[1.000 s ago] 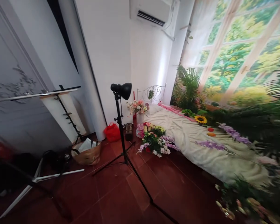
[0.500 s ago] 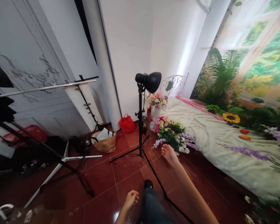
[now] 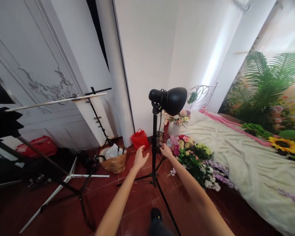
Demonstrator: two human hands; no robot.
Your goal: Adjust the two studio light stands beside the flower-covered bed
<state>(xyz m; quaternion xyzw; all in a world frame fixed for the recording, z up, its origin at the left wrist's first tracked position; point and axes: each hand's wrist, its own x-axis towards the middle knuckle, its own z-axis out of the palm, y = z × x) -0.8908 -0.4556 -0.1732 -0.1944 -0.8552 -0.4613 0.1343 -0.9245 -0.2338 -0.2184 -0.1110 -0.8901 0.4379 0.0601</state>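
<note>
A black lamp [image 3: 174, 100] tops a black light stand [image 3: 154, 157] in the middle of the view. Just left of the pole, my left hand [image 3: 140, 158] is raised with its fingers and thumb apart, holding nothing. My right hand [image 3: 166, 150] is at the pole's right side, its fingers bent at a small knob or clamp there; whether they grip it is too small to tell. The stand's legs spread over the red tiled floor [image 3: 135, 203].
To the right lie artificial flowers [image 3: 186, 147] beside a bed with a cream blanket [image 3: 218, 141]. A red bag [image 3: 139, 139] and a woven basket [image 3: 115, 161] stand behind on the left. White [image 3: 68, 177] and black stand legs spread at the left.
Both hands have moved up and forward to the stand's pole; the left rose from low near my leg, and the right shifted left. The lamp appears closer, and the view has turned left.
</note>
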